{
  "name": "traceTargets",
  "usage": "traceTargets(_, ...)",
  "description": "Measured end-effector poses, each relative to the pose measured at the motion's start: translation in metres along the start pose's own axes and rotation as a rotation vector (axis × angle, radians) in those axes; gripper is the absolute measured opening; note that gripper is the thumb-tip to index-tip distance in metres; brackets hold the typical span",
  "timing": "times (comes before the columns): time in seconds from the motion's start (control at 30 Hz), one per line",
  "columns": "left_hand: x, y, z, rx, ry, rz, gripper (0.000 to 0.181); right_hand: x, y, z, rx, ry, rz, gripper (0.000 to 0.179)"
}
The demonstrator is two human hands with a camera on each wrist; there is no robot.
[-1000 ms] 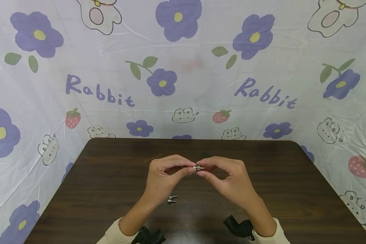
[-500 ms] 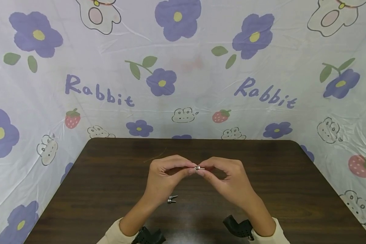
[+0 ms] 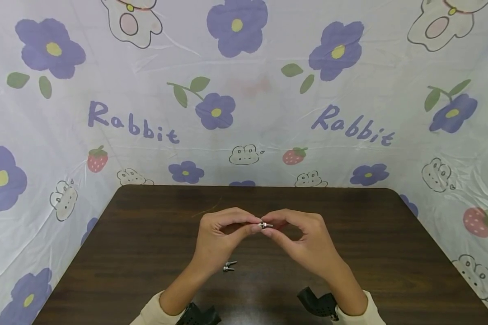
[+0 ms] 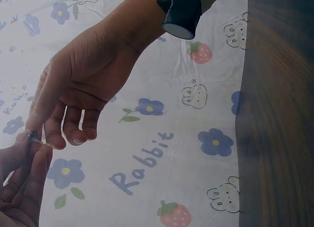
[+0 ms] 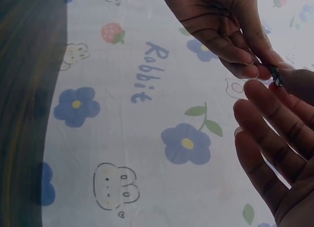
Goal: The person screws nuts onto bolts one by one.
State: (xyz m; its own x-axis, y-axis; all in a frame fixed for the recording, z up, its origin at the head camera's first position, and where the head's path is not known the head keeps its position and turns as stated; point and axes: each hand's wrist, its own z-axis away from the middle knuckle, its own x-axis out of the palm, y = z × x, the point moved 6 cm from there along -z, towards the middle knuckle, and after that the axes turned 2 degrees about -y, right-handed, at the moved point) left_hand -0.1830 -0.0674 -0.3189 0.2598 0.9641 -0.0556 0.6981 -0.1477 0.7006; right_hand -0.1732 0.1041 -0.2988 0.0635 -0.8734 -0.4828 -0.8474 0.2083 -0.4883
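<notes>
Near the middle of the head view, my left hand (image 3: 219,237) pinches the head end of a small silver bolt (image 3: 270,225) between thumb and index finger. A nut (image 3: 265,225) sits around its shank, and the thumb and index fingertips of my right hand (image 3: 311,239) pinch at it. The threaded end points right. Both hands are raised over the table with their fingertips almost meeting. In the right wrist view the bolt (image 5: 276,75) shows as a small dark metal piece between the fingertips; its head is hidden.
Two more small bolts, one (image 3: 230,263) behind the other (image 3: 228,269), lie on the dark wooden table (image 3: 146,253) beside my left forearm. A flower-and-rabbit-patterned cloth (image 3: 260,113) hangs around the back and sides. Black wrist mounts (image 3: 318,303) sit on both wrists.
The right fingertips have shifted slightly around the nut, and its facets have turned. Both hands otherwise stay in place, and the loose bolts lie as before.
</notes>
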Motion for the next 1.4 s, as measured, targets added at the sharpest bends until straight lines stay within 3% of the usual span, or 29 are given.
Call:
traceTargets(0.57,0.0002,0.0008,-0.0003,0.005,-0.011,0.008,0.013,0.0010,0.0000,-0.0009,-0.024,0.008,0.000,0.020)
traceTargets(0.8,-0.0002,0.0007,-0.0006,-0.002,-0.001,0.020,0.012,-0.0009,0.0007,-0.0002,0.015,0.032,0.000,0.022)
traceTargets(1.03,-0.0009,0.0002,0.0000,-0.010,-0.001,0.012,0.012,0.0003,-0.0011,-0.0001,-0.044,0.022,0.002,0.028)
traceTargets(1.4,-0.0002,0.0015,-0.0008,-0.002,-0.014,0.016,0.013,0.0020,0.0002,-0.0018,-0.038,0.004,0.005,0.022)
